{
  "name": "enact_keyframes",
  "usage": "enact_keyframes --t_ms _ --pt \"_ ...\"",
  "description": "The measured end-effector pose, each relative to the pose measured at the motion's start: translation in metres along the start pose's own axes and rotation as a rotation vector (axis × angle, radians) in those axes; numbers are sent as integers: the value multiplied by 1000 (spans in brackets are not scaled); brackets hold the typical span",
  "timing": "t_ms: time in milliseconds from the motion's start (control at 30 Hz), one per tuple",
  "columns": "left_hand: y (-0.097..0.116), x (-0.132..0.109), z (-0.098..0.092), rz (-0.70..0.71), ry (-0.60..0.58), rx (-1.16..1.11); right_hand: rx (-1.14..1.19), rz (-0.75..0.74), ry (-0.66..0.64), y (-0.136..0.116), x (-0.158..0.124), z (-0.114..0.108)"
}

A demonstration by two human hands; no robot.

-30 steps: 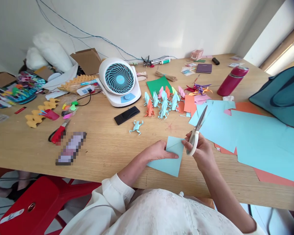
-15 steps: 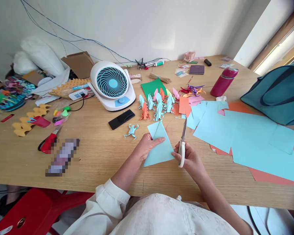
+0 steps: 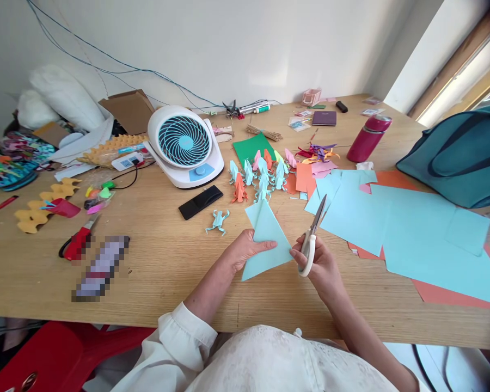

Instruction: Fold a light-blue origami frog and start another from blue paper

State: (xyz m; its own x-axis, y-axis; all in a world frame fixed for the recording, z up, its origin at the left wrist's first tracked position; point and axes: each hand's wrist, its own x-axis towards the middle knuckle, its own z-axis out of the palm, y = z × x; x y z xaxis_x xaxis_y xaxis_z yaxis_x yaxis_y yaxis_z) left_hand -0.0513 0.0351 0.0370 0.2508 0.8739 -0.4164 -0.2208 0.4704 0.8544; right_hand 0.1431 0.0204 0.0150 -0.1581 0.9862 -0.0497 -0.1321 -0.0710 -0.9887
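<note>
A folded sheet of light blue paper (image 3: 265,256) is in my left hand (image 3: 249,249), thumb lying on top and the other fingers hidden beneath. My right hand (image 3: 316,264) grips white-handled scissors (image 3: 311,247), their blades pointing away from me and seemingly closed. The right fingertips also meet the paper's right corner. Just beyond the paper stands a group of folded paper frogs (image 3: 263,182), mostly light blue with a few orange and pink. One light blue paper frog (image 3: 218,222) lies apart, to the left.
Light blue sheets (image 3: 416,234) over orange paper spread to the right, by a teal bag (image 3: 453,155) and a magenta bottle (image 3: 368,139). Leftward are a white fan (image 3: 185,144), a black case (image 3: 200,202) and red-handled scissors (image 3: 79,242). A green sheet (image 3: 245,148) lies behind the frogs.
The scissors have tilted rightward in my right hand, blades swinging away from the paper. The paper has turned slightly in my left hand. The whole view has shifted a little.
</note>
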Motion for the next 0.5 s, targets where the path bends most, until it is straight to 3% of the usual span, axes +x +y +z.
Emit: enact_keyframes --t_ms 133,367,500 --pt "0 4 -7 40 43 -97 -54 -15 -61 -9 -4 -6" --pt "-2 12 -25 73 129 -244 5 35 -554 -18 -33 -28" --pt "-9 7 -24 104 204 -272 158 155 -664 -23 -51 -25"
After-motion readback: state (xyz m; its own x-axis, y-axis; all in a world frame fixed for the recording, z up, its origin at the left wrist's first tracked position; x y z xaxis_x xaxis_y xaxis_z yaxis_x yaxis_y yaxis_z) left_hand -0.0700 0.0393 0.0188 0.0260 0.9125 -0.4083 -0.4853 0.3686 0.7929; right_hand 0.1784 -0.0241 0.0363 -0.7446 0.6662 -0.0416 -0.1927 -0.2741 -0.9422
